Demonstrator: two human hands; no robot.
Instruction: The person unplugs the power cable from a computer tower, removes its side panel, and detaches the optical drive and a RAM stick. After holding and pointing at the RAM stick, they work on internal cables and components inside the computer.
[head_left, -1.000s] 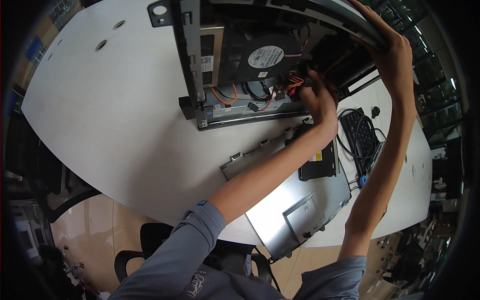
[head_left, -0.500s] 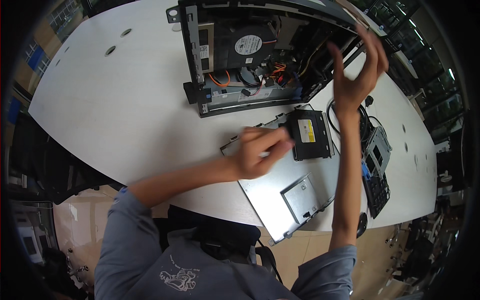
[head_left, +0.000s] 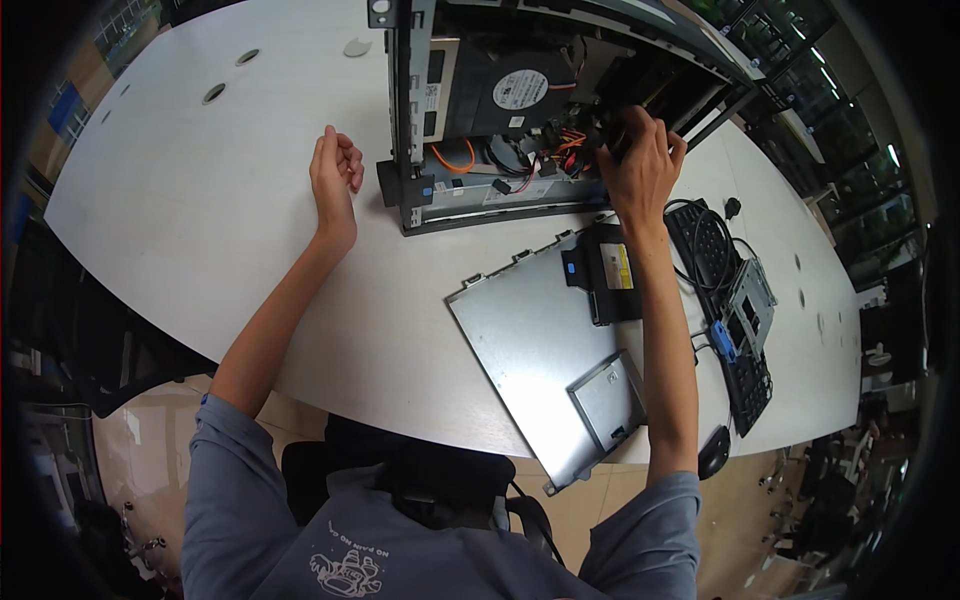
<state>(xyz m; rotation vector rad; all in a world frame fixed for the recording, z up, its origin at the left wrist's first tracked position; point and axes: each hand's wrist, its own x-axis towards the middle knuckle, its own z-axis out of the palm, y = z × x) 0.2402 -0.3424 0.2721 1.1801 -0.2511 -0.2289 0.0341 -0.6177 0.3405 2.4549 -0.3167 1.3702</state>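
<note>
An opened desktop computer case stands at the far middle of the table. In it I see a black fan housing with a round white label and a bundle of orange, red and black cables. My right hand reaches into the case's right part, fingers bent beside the cables; what they grip is dark and hard to make out. My left hand hovers left of the case, holding nothing, fingers loosely curved and partly apart. Nearer me lies a silver side panel, with a black optical drive on it, partly behind my right forearm.
At the right lie a black keyboard, a metal bracket with a blue piece, a coiled black cable and a mouse. Grommet holes dot the white table. A chair stands beyond its left edge.
My left hand has left the optical drive's side and moved up and left, beside the case. My right hand has come off the case's right edge down into its interior.
</note>
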